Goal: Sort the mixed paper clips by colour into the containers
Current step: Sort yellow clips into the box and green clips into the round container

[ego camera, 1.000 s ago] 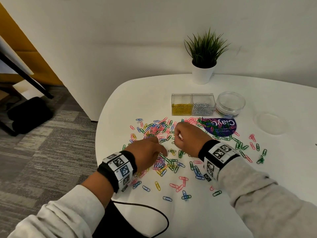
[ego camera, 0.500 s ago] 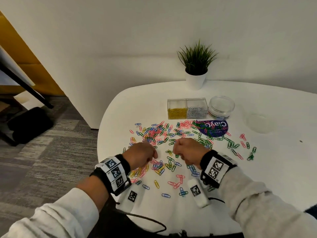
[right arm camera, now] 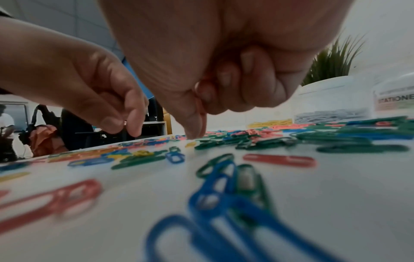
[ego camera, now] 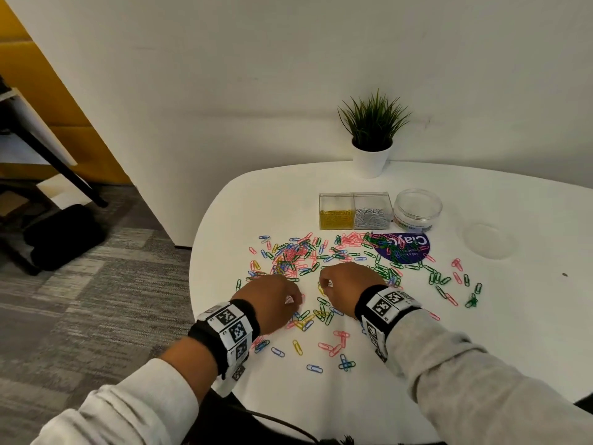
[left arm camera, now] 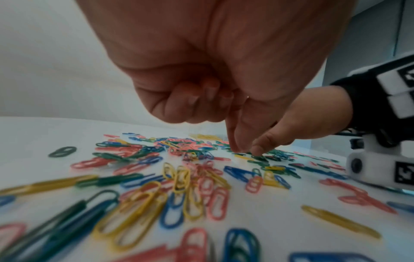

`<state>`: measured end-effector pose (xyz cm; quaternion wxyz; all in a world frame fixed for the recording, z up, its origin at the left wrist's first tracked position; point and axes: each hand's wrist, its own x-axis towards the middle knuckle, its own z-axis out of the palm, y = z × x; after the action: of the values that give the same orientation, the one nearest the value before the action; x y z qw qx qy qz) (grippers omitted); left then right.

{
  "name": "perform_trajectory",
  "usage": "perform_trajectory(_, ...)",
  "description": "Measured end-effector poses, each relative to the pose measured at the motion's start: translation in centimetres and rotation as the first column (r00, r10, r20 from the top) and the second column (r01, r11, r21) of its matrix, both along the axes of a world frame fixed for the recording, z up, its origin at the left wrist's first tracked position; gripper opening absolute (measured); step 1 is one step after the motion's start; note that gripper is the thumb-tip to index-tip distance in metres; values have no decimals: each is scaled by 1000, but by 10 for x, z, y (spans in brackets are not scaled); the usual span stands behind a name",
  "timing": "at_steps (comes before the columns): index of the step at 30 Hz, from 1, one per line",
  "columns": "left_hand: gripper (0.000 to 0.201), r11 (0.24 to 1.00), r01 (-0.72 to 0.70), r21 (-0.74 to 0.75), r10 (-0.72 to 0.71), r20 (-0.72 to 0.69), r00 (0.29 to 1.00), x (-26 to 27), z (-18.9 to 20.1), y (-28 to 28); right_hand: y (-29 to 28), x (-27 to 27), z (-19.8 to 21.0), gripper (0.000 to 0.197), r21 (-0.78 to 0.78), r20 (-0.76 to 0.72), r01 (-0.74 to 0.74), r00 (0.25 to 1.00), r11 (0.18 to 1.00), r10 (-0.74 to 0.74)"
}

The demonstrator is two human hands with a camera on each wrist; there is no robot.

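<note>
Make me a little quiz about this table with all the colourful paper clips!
1. True or false: the round jar stands left of the gold-clip box.
2. Which one is right next to the round jar? A) the gold-clip box B) the silver-clip box C) the plant
3. Fill in: the plant's pot is coloured ___.
Key: 1 false; 2 B; 3 white.

Grey sleeves, black wristbands, tagged white blocks
</note>
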<state>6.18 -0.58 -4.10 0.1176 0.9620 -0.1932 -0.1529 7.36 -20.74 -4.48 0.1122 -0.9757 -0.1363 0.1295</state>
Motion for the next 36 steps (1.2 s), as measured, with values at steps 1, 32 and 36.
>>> perform_trajectory(1,20,1000,24,7,-24,-2,1000,-1,-1,-2,2,1,-1,12,-7,-8,-8,1000,1000,8)
perform_trajectory(32,11,999,51,18,-47,-159,986,-2,-8,-11,-19,15,-1,13,98,-224,84,973,992,-60)
perform_trajectory(36,14,995,-40,-94,18,-225,974,4,-6,-4,-28,16,-2,13,83,-183,32,983,996,-17)
